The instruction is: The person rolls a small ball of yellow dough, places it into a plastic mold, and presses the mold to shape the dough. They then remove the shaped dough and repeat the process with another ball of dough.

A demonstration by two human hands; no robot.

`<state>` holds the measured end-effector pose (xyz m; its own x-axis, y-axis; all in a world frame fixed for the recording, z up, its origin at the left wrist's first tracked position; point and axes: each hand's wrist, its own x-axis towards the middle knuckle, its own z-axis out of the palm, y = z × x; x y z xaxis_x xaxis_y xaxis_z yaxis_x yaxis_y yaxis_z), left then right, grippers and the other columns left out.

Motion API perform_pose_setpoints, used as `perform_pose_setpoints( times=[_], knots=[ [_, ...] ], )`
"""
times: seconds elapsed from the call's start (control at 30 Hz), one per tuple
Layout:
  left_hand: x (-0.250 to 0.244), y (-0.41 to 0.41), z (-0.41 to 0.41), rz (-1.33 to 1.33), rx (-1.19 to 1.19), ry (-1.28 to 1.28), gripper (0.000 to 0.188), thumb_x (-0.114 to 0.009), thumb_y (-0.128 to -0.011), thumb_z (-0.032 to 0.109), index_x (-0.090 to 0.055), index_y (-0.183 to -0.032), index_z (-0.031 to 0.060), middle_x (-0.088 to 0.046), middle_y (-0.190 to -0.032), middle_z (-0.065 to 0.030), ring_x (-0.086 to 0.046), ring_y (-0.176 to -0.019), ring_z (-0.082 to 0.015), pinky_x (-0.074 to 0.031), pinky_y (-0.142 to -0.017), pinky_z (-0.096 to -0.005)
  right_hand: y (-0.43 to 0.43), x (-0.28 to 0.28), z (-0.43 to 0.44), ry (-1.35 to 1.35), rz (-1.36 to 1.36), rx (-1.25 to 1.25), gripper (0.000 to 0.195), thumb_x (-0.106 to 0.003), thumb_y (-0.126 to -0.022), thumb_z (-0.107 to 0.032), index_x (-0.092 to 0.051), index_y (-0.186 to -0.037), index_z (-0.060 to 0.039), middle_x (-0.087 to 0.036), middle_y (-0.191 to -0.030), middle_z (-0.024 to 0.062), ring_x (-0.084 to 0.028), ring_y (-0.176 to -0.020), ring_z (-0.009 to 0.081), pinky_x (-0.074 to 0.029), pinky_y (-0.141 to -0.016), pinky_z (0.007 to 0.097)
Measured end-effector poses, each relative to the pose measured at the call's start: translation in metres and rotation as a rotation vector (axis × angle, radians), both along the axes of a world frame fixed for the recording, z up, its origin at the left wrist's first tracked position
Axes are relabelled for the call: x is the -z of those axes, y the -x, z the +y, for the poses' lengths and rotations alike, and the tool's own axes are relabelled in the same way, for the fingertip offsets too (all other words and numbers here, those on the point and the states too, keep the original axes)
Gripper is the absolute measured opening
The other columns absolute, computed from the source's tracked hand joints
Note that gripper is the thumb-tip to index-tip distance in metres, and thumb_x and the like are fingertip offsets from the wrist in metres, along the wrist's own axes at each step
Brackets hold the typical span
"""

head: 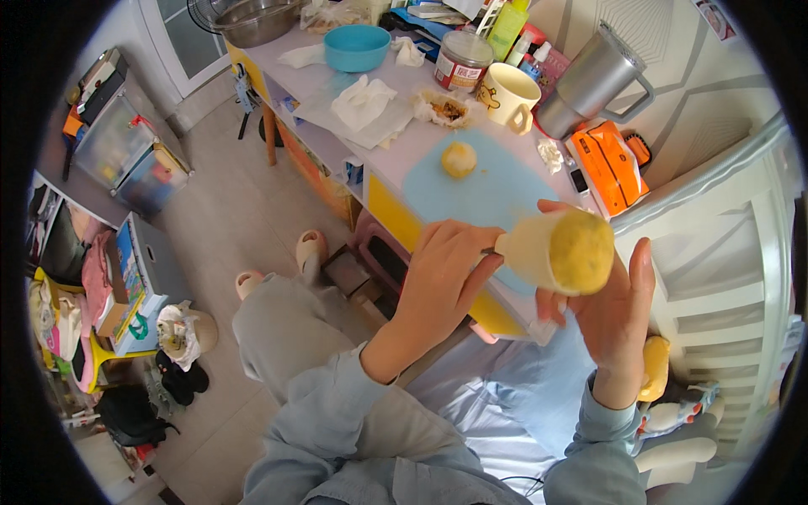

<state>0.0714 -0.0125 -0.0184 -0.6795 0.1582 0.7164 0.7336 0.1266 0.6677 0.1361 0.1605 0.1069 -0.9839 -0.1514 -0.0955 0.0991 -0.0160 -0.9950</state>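
Observation:
My left hand [442, 271] grips the narrow handle end of a pale, cylindrical plastic mould [530, 249], tilted so that its wide end faces up and right. A round yellow mass of dough [582, 252] fills that wide end. Close behind and below it is my right hand [606, 309], palm up with the fingers spread; whether it touches the mould cannot be told. On the light blue mat [435, 183] sits a pale yellow dough ball [459, 160]. Beyond the mat lies crumpled wrapping with dark brown filling [449, 112] in it.
Behind the mat stand a cream mug [510, 95], a lidded jar [464, 60] and a steel tumbler [593, 82]. An orange tissue pack [609, 167] lies at the right. A turquoise bowl [357, 49], white paper [363, 101] and a metal basin [255, 22] occupy the far side.

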Motion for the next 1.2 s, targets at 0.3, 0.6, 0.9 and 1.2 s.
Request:
perform_pose_setpoints(
  times=[0.3, 0.6, 0.9, 1.2],
  knots=[
    [-0.02, -0.116, -0.099, -0.223, -0.159, 0.361, 0.047, -0.073, -0.084, 0.0, -0.066, -0.129, 0.0097, -0.067, -0.123, -0.0045, -0.061, -0.113, -0.0276, -0.046, -0.094, -0.0375, -0.083, 0.034, -0.095, 0.269, -0.174, -0.133, 0.083, -0.03, -0.104, -0.069, -0.042, -0.148, -0.0004, -0.054, -0.143, 0.0189, -0.073, -0.091, 0.034, -0.063, -0.072, 0.0407],
    [-0.039, -0.225, -0.172, -0.865, 0.165, -0.249, 0.071, -0.063, -0.097, 0.017, -0.033, -0.161, 0.0055, -0.044, -0.155, -0.0148, -0.049, -0.131, -0.0295, -0.044, -0.106, -0.0395, -0.142, 0.07, -0.156, 0.318, -0.14, -0.146, 0.086, -0.025, -0.104, -0.073, -0.047, -0.144, -0.0006, -0.054, -0.146, 0.0169, -0.072, -0.089, 0.0284, -0.061, -0.08, 0.0398],
    [-0.055, -0.256, -0.152, -0.901, 0.333, -0.402, 0.122, -0.055, -0.093, 0.079, 0.004, -0.167, 0.0011, -0.012, -0.169, -0.0163, -0.02, -0.157, -0.0292, -0.017, -0.125, -0.0428, -0.166, 0.066, -0.17, -0.02, 0.243, -0.163, 0.09, -0.019, -0.102, -0.078, -0.053, -0.139, -0.0039, -0.052, -0.149, 0.0168, -0.052, -0.133, 0.0256, -0.045, -0.108, 0.0407],
    [-0.065, -0.267, -0.156, -0.869, 0.273, -0.375, 0.124, -0.054, -0.093, 0.079, 0.002, -0.165, -0.0049, -0.014, -0.165, -0.0194, -0.014, -0.157, -0.0316, -0.011, -0.126, -0.0441, -0.182, 0.069, -0.181, 0.032, 0.361, -0.126, 0.088, -0.018, -0.102, -0.077, -0.055, -0.134, -0.0045, -0.049, -0.148, 0.0209, -0.049, -0.134, 0.0293, -0.038, -0.113, 0.0421]
  ],
)
